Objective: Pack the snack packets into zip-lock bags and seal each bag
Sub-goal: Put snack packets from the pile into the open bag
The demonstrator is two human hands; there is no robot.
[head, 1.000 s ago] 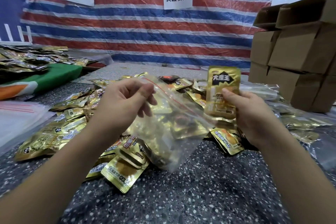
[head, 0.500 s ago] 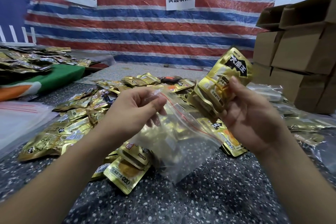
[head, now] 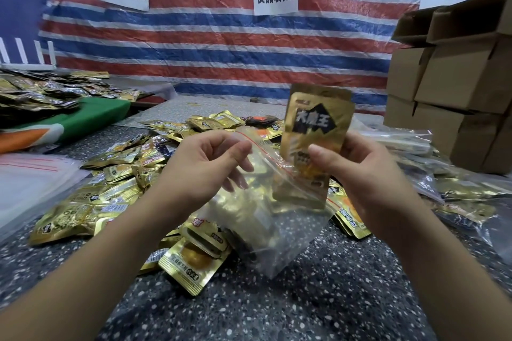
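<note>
The left hand is pinching the rim of the clear zip-lock bag, which is hanging just below it. The right hand is gripping gold snack packets upright, their lower ends sitting inside the bag's open mouth, above the tabletop.

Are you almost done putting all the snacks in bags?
Not nearly. Filled bags already lie on the right by the boxes. Now the left hand holds a clear bag open while the right hand slides a gold packet into it; it isn't sealed yet. A big pile of loose packets is left.
</note>
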